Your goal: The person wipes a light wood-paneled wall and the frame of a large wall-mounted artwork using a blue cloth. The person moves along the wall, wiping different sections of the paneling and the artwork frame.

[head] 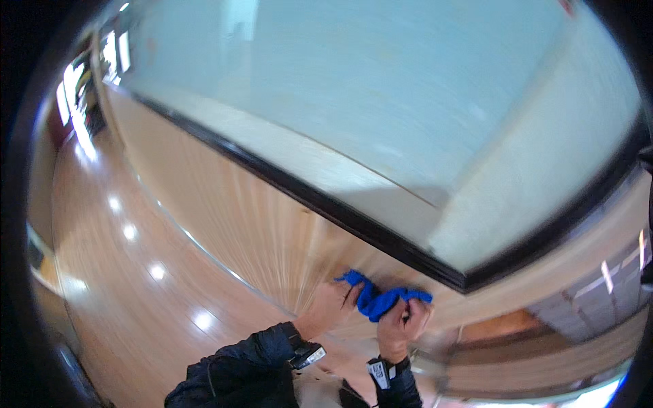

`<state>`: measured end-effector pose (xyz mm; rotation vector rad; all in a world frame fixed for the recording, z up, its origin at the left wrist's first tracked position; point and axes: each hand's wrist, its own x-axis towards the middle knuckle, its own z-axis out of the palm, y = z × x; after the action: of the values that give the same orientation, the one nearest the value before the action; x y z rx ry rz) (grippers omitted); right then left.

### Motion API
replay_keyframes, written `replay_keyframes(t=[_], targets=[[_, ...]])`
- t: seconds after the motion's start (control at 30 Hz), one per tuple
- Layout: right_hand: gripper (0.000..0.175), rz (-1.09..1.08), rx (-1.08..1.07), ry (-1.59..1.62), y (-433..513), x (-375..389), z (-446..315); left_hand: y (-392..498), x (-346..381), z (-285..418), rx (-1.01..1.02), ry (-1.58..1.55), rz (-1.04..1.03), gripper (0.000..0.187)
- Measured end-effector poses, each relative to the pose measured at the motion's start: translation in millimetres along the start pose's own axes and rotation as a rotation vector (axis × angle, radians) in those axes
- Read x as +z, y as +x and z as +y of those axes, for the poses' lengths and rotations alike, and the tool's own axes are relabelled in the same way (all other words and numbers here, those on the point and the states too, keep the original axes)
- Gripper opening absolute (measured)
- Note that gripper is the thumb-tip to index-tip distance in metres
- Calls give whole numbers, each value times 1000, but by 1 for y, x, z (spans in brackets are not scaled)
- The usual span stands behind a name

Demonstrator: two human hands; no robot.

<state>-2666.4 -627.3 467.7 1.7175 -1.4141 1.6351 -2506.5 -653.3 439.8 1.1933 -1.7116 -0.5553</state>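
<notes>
A crumpled blue cloth (376,303) stretches between my two hands. My right hand (403,321) is curled into a fist around its right end. My left hand (329,305) grips the other end, its fingers partly hidden by blur and cloth. Both hands are just outside the corner of a large counter (316,117), whose pale blue top looks glassy. A dark edging strip (285,186) borders that top, and below it runs a wood-grain side panel (219,178). Whether the cloth touches the panel I cannot tell.
A wood-look floor (168,301) with bright light reflections extends to the left. Grey tiled flooring (586,301) shows at the right, near a brown wooden surface (502,326). The counter's dark corner (463,285) juts out close above my right hand.
</notes>
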Motion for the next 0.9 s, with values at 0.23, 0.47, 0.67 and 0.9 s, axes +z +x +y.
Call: replay_keyframes(t=[0.23, 0.47, 0.67, 0.9], targets=[[18, 105, 100, 40, 4, 49, -1, 14, -18, -44, -185, -189, 72, 43], [16, 125, 117, 106, 10, 112, -33, 49, -63, -63, -227, -201, 85, 50], [19, 108, 183, 173, 10, 135, -69, 52, -89, -58, -223, -201, 180, 47], [25, -192, 67, 315, 39, 118, -162, 34, -151, -63, -315, -314, 128, 48]])
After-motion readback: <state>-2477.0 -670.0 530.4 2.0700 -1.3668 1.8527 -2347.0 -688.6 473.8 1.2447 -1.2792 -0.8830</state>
